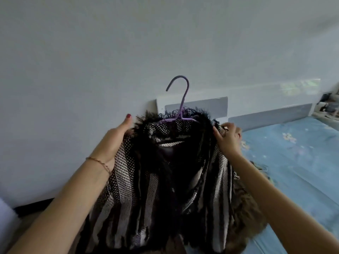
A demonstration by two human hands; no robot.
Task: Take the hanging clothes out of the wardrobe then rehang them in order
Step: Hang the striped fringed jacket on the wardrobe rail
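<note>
A black and white knitted garment [165,180] with a fringed collar hangs on a purple hanger [180,99], held up in front of me. My left hand [113,142] grips the garment's left shoulder, thumb up. The right shoulder edge is pinched by my right hand [228,138]. The hanger's hook points up, free of any rail. No wardrobe is in sight.
A bed with a blue flowered sheet [293,162] lies to the right, with a pale headboard [201,107] against the white wall [91,70]. A brown furry garment [245,222] lies on the bed under the held one. Clutter sits on a stand at far right [328,107].
</note>
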